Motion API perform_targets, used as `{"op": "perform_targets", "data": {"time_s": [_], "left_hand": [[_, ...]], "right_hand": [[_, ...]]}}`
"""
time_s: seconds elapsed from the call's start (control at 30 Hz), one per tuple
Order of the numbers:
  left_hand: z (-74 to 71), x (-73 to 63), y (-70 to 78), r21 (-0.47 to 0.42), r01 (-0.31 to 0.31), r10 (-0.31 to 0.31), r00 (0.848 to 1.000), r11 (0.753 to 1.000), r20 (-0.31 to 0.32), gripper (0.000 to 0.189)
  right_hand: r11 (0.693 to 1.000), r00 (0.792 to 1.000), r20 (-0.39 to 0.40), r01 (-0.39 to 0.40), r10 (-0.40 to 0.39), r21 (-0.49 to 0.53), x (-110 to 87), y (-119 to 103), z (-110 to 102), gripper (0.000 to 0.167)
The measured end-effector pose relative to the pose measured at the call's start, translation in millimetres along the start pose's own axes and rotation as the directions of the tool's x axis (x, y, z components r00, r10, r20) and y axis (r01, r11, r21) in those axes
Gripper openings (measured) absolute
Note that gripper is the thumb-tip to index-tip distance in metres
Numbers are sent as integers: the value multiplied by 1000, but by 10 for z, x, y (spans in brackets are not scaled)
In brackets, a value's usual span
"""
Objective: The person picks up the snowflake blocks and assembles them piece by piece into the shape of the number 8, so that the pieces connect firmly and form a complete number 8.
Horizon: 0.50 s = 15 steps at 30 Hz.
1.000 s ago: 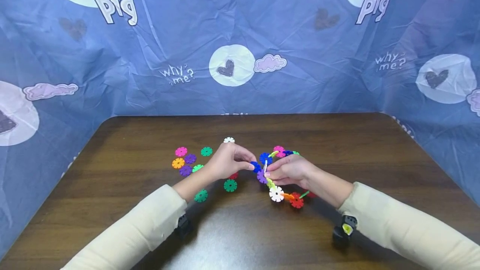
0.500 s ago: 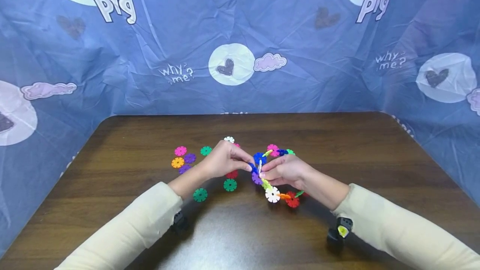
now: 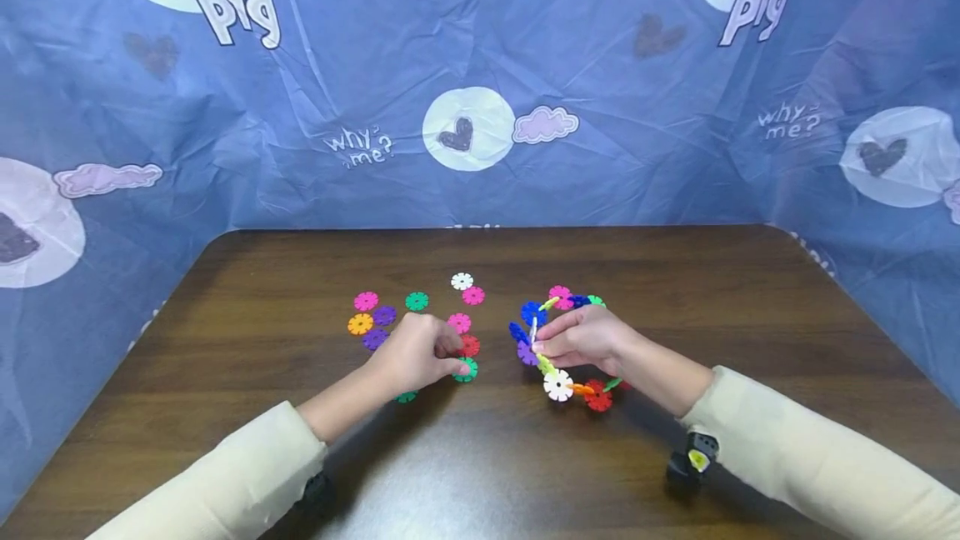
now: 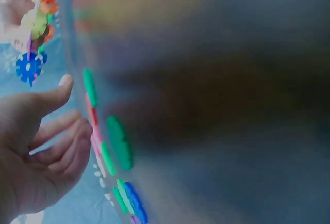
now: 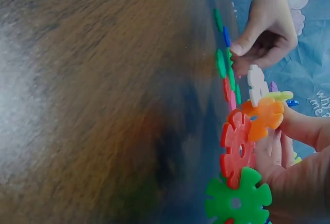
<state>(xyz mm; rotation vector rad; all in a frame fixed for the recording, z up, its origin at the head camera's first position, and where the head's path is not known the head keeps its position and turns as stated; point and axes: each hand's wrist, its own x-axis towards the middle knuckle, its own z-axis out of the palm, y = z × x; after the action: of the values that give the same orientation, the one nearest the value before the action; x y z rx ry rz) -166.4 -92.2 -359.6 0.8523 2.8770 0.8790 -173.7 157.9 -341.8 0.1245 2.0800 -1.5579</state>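
Observation:
In the head view, my right hand [image 3: 588, 340] pinches a white disc in a curved chain of interlocked plastic snowflake discs [image 3: 558, 386]. A dark blue disc [image 3: 517, 332] sticks out at the chain's left side, beside a purple one [image 3: 527, 353]. The right wrist view shows a red disc [image 5: 237, 146] and a green disc [image 5: 247, 198] of the chain close up. My left hand [image 3: 416, 357] hovers by a loose green disc [image 3: 467, 370] and a red disc [image 3: 469, 346]. Its thumb and fingers stand apart with nothing between them in the left wrist view.
Loose discs lie left of the chain: pink [image 3: 366, 301], orange [image 3: 360, 324], purple [image 3: 385, 315], green [image 3: 417, 301] and white [image 3: 462, 281] among them. The left hand covers some. A printed blue cloth [image 3: 360, 90] hangs behind the brown table [image 3: 675, 265].
My left hand has let go of the dark blue disc, which stays on the chain, and has moved left and nearer to the loose discs. The right hand keeps its hold, shifting only slightly.

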Motion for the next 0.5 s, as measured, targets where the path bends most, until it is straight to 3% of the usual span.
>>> {"op": "perform_targets", "data": {"time_s": [0.13,0.3,0.4,0.5], "left_hand": [[72,-72,36,95,10,-7,1000,995,-29,30],[145,-98,67,99,26,-18,997,995,-78,12],[158,-84,75,37,96,-93,993,995,-75,13],[144,-57,78,-29,194,-195,980,981,-34,19]], "right_hand": [[1000,1000,16,-4,4,-5,-7,34,-14,23],[1000,1000,28,-5,5,-6,-11,56,2,22],[1000,999,33,-4,4,0,-12,61,15,23],[1000,999,41,-3,3,-4,-17,68,25,22]]}}
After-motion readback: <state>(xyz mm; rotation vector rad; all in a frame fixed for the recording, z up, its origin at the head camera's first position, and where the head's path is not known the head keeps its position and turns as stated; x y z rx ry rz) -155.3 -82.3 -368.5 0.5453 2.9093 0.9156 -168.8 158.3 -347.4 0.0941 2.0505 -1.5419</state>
